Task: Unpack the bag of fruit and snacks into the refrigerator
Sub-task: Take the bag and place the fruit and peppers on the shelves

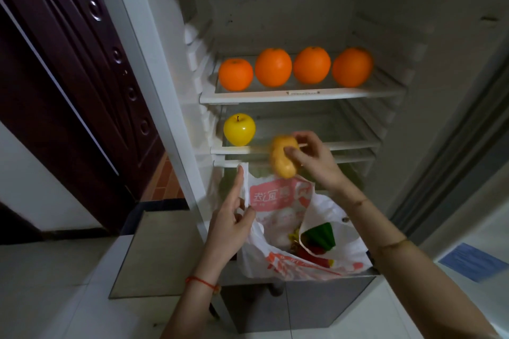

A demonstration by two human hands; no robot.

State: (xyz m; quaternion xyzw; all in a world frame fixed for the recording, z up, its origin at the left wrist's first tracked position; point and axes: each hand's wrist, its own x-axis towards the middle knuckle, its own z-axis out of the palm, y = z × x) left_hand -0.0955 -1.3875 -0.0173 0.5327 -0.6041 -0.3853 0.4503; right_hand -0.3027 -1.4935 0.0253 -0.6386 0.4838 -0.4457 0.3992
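While the yellow apple [239, 129] sits at the left of the middle shelf [355, 144], the left hand [230, 221] pinches the bag [278, 231] rim; right of it, the right hand [311, 159] has its grip clamped on a potato [282, 161]; four oranges [296, 68] line the far upper shelf.

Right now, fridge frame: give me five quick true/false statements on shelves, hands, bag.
1. Four oranges sit on the upper shelf. True.
2. The yellow apple shares that shelf. False: it is on the shelf below, at the left.
3. The right hand grips a potato. True.
4. The left hand holds an orange. False: it holds the plastic bag at its edge.
5. The bag is empty. False: green and red items still show inside.
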